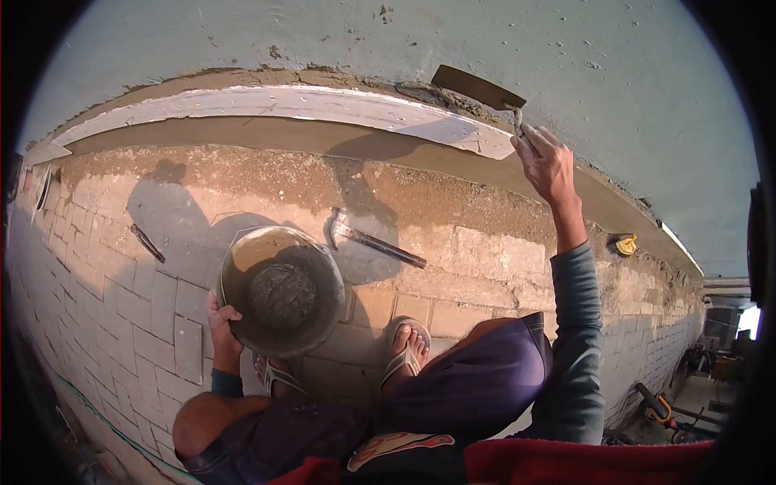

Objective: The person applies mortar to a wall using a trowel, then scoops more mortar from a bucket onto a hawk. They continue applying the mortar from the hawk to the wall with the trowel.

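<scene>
My right hand (547, 163) is closed around the handle of a trowel, whose dark flat blade (477, 87) lies against the wall, just above a band of wet mortar (440, 94). Below that band, a long pale board (323, 103) runs along the base of the wall. With my left hand (224, 323) I grip the rim of a bucket (323, 311). It is tilted toward me, and a lump of grey mortar (283, 293) sits inside. My left fingers curl over the rim, with part of the hand hidden behind the bucket.
A hammer (376, 245) lies on the ground beyond the bucket. Farther left is a thin dark tool (147, 243) on the paving bricks (153, 303). A yellow object (625, 244) rests near the wall at right. My sandalled feet (408, 347) stand close to the bucket.
</scene>
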`<control>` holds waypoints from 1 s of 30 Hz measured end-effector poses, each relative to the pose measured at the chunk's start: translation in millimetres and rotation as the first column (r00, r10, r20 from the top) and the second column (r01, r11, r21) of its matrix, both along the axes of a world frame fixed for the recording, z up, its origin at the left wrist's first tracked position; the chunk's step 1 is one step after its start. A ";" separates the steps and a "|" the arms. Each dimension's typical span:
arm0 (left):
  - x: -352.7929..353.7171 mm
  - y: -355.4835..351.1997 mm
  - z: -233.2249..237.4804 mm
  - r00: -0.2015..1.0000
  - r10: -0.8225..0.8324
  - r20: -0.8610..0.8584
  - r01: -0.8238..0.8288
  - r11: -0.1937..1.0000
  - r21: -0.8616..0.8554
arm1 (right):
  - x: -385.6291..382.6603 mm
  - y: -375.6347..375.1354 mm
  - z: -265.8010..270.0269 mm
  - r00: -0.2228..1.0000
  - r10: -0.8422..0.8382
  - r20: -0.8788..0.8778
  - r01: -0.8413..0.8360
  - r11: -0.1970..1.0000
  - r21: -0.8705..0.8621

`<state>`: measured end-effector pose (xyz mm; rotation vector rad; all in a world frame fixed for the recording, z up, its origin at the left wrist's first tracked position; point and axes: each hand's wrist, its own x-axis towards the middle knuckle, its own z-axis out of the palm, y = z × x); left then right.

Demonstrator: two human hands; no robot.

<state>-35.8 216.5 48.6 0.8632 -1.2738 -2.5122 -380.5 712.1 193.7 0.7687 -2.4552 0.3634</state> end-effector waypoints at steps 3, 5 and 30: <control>1.9 -0.8 -2.1 1.000 -0.010 0.021 0.011 0.999 -0.043 | 3.2 1.5 5.5 0.999 -0.002 0.033 -0.002 0.993 0.117; -0.3 0.5 0.1 1.000 -0.006 0.006 0.006 1.000 -0.026 | 7.5 -0.3 14.3 1.000 0.014 0.020 -0.015 0.995 0.094; -0.9 2.0 3.1 1.000 0.009 0.014 -0.008 1.000 -0.023 | 4.3 -12.9 -0.3 0.999 0.001 0.035 -0.005 0.992 0.123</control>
